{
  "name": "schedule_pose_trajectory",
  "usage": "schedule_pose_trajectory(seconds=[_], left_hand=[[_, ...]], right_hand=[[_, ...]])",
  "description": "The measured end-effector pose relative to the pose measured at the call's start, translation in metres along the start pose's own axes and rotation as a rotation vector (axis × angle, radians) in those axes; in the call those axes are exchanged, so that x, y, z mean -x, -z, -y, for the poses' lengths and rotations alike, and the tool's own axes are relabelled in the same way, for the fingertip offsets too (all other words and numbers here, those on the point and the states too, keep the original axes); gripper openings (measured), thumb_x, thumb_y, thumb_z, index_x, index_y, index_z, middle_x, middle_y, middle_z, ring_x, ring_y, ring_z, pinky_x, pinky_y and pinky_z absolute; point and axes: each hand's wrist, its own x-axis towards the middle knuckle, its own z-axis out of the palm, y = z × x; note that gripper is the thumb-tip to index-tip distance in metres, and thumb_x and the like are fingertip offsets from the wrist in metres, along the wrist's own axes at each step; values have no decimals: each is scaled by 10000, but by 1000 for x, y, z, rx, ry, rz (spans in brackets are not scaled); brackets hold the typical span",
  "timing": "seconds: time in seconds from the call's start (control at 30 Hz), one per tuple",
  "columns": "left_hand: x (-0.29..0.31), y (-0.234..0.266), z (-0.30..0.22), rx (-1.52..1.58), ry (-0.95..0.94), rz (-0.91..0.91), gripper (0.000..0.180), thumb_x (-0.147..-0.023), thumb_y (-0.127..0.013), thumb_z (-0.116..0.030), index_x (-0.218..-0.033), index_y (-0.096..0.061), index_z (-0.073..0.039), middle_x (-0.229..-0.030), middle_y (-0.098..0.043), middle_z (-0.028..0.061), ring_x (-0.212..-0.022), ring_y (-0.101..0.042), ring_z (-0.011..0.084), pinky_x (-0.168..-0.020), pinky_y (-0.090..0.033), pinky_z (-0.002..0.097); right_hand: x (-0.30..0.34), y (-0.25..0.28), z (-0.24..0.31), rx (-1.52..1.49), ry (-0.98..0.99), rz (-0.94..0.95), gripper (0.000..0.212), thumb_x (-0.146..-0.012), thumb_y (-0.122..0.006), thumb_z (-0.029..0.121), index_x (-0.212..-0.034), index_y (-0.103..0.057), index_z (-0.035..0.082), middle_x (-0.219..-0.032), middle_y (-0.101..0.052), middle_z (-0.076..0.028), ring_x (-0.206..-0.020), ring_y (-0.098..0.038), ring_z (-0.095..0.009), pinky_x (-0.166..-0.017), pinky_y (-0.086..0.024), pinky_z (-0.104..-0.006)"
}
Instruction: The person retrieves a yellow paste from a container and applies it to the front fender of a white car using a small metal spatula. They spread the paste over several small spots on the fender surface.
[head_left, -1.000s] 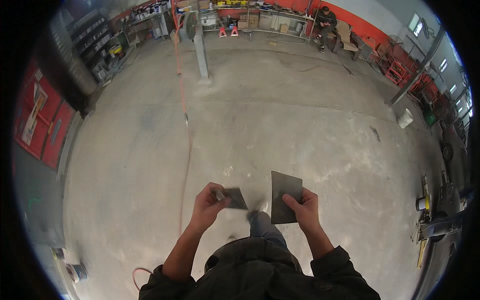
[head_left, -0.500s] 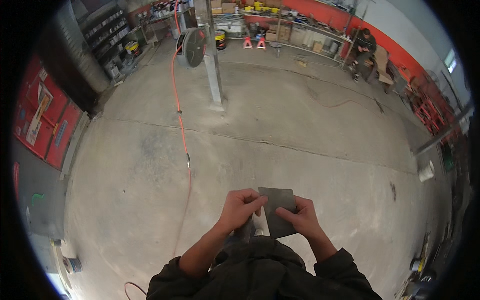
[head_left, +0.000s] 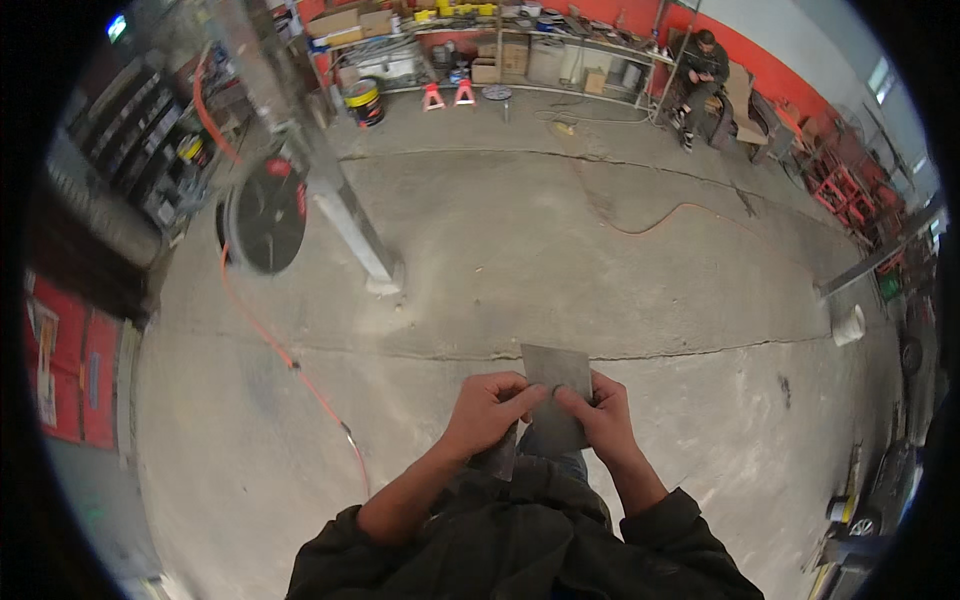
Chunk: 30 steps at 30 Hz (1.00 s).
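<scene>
In front of my body, both hands hold a thin dark-grey rectangular sheet (head_left: 560,412) that resembles sandpaper. My right hand (head_left: 607,420) grips its right edge, with the thumb across the face and the fingers behind. My left hand (head_left: 487,412) pinches the left edge, its thumb tip almost meeting the right thumb. A second dark flat piece (head_left: 498,458) hangs beneath the left palm; its upper part is hidden by the hand.
A metal post (head_left: 352,220) rises ahead on the left beside a hose reel (head_left: 265,218) with an orange hose (head_left: 262,330). At the back stand a cluttered workbench (head_left: 545,60), red jack stands (head_left: 433,97) and a seated person (head_left: 698,85). A white bucket (head_left: 849,325) lies at right.
The post, reel and bench appear nearer, and the post and reel have shifted left in view. My left thumb has slid further onto the sheet, which sits slightly higher.
</scene>
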Motion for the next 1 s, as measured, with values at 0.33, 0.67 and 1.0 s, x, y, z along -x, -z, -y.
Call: schedule_pose_trajectory(seconds=[0.33,0.67,1.0], left_hand=[[-300,25,-29,100,-82,-551,281,-916,-657,-161,-690,-563,-23,-600,-564,1,-560,-470,39,-515,-371,226],[-543,60,-61,45,-262,-810,236,-943,-608,-113,-761,-471,-50,-663,-436,-53,-622,-384,25,-537,-315,213],[-745,86,-65,15,-76,-682,212,-936,-601,-118,-1102,-553,5,-694,-628,-9,-611,-484,28,-552,-415,230]], right_hand=[[-243,31,69,387,321,327,494,-807,-766,210,-1213,-562,16,-1118,-629,-139,-973,-638,-274,-823,-514,-364],[-510,125,127,-5,9,100,243,-954,-526,119,-1152,-584,-8,-1040,-653,-93,-877,-626,-156,-718,-516,-342],[-733,179,189,-941,-229,504,784,-899,-603,403,-1468,-273,-25,-1210,-544,-97,-810,-466,-150,-610,-396,-257]])
